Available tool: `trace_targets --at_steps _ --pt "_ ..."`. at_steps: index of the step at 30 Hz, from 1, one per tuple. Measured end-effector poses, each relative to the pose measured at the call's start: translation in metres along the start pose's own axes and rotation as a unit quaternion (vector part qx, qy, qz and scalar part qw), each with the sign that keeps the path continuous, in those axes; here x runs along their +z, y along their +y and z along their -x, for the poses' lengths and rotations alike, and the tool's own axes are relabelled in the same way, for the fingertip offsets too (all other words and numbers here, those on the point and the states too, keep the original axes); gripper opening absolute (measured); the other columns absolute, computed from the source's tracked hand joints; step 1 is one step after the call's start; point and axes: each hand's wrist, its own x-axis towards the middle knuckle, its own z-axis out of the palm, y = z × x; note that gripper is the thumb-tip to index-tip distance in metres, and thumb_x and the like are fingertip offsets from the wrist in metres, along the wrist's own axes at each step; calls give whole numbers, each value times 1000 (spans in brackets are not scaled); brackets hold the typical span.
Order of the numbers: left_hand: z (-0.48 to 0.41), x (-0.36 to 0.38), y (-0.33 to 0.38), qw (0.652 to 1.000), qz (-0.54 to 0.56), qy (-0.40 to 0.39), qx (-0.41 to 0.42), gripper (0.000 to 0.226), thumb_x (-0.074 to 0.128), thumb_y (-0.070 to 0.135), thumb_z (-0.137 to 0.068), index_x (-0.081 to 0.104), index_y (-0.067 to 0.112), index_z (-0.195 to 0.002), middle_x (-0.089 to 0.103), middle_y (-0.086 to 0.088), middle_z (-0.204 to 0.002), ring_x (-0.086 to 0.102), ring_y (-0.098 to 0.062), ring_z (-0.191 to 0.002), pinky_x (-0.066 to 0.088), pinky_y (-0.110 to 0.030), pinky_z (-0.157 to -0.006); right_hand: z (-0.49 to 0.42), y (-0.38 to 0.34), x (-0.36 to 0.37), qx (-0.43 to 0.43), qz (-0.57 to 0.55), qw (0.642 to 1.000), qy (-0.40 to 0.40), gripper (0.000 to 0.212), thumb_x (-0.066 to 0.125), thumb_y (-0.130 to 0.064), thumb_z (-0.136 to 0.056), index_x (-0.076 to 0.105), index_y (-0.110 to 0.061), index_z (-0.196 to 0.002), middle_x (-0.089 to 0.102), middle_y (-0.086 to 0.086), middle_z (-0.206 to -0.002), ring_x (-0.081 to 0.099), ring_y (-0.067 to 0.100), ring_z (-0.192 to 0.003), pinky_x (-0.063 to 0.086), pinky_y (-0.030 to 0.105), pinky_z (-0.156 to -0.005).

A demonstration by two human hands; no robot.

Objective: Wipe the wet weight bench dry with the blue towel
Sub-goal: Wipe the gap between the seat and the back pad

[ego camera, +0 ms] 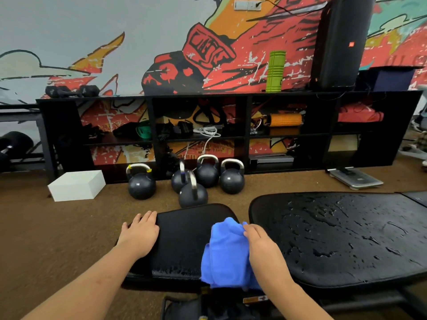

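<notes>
A black weight bench stands across the front of the view. Its small seat pad [184, 232] is on the left and its long back pad [342, 236] on the right, covered in water drops and streaks. A crumpled blue towel [225, 252] lies on the right part of the seat pad, hanging over its near edge. My right hand [263, 245] rests on the towel's right side, fingers curled into the cloth. Flat on the seat pad's left end lies my left hand [141, 232], fingers spread, holding nothing. A strip of wetness shows along the seat pad's near edge.
Several black kettlebells [193, 192] stand on the brown floor just beyond the seat pad. A white box [76, 184] sits at the left, a scale [354, 179] at the right. A low black shelf unit [231, 135] runs along the painted wall.
</notes>
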Motion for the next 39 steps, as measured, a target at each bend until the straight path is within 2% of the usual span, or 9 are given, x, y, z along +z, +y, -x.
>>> trace_targets --at_steps 6,9,13,17,22,27,30,36,39 --pt "-5 -14 38 989 -149 -4 3 55 37 13 -100 24 7 -153 33 -12 -155 30 -34 -143 27 -55 -115 -8 -43 -49 -145 94 982 70 25 35 -32 -102 55 -34 -115 53 -30 -101 49 -26 -88 37 -3 -73" --pt "-6 -8 76 985 -94 47 139 55 38 13 -98 32 18 -152 34 -4 -157 30 -26 -145 23 -50 -117 -15 -36 -74 -218 288 921 144 35 41 -26 -99 63 -12 -122 63 2 -123 65 14 -106 54 27 -86" --pt "2 19 154 985 49 17 162 51 27 32 -104 25 30 -155 17 5 -165 8 -33 -152 6 -60 -119 -9 2 -79 -43 486 872 26 61 14 -59 -100 29 -32 -152 22 12 -161 22 40 -146 27 56 -113" --pt "-1 38 176 988 -6 39 146 60 10 57 -102 1 38 -157 -5 11 -166 -12 -33 -152 -7 -62 -118 -18 48 -55 -13 492 867 -78 79 4 -62 -99 67 -22 -126 63 16 -129 61 43 -115 49 60 -91" --pt "-1 37 175 989 -13 44 140 61 9 59 -100 -2 38 -157 -8 10 -166 -15 -30 -151 -7 -61 -119 -63 51 -43 -53 493 858 -133 107 -35 -75 -64 4 -36 -155 3 4 -165 1 29 -152 4 50 -120" --pt "-3 37 177 989 -11 44 144 61 8 59 -100 -2 38 -157 -8 11 -166 -15 -31 -151 -6 -61 -119 -122 45 -30 -51 476 865 -147 62 7 -57 -100 -5 -32 -156 -9 4 -165 -12 27 -151 -4 49 -121" --pt "-2 36 177 989 -11 37 143 61 8 59 -100 -2 38 -157 -8 11 -166 -15 -30 -151 -5 -61 -119 -117 44 -25 -11 494 863 -110 69 16 -55 -102 -4 -19 -157 -10 13 -163 -14 34 -149 -6 52 -120" --pt "-2 33 178 989 -4 36 141 61 8 59 -100 -3 38 -157 -8 11 -166 -16 -30 -151 -6 -61 -119 -24 56 -28 -93 508 855 -50 70 26 -48 -86 61 -8 -131 56 21 -137 54 44 -124 40 52 -104" --pt "-2 34 178 989 -7 40 139 61 7 59 -100 -4 38 -157 -9 11 -165 -16 -30 -151 -7 -60 -119 -7 64 -37 -128 489 861 -57 64 17 -45 -101 68 -15 -124 65 9 -129 64 33 -115 36 43 -99"
